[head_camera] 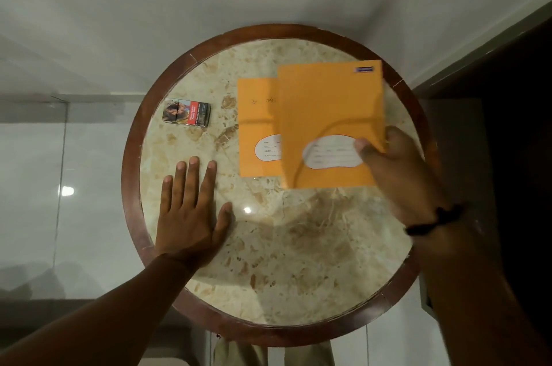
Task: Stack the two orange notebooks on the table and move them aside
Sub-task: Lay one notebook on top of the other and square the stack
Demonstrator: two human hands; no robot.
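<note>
Holding upper orange notebook (328, 115) by its right edge, right hand (397, 168) grip clamped, thumb on label. It overlaps lower notebook (257, 115), flat on desk (292, 246). Left hand (191, 210) flat, grip spread. Risk: edge pinch slips, stack lands skewed.

Person, head-cam view. Both forearms bare, no sleeves in view. Left hand (191, 210): no rings, no watch, nails short and plain. Right hand (397, 168): blurred, no rings made out. Right wrist: black bracelet (433, 218), thin cord or band w/ a thicker knot or bead on the far side. Bottom edge: khaki-coloured trousers (239, 352), two legs, partly in view.
</note>
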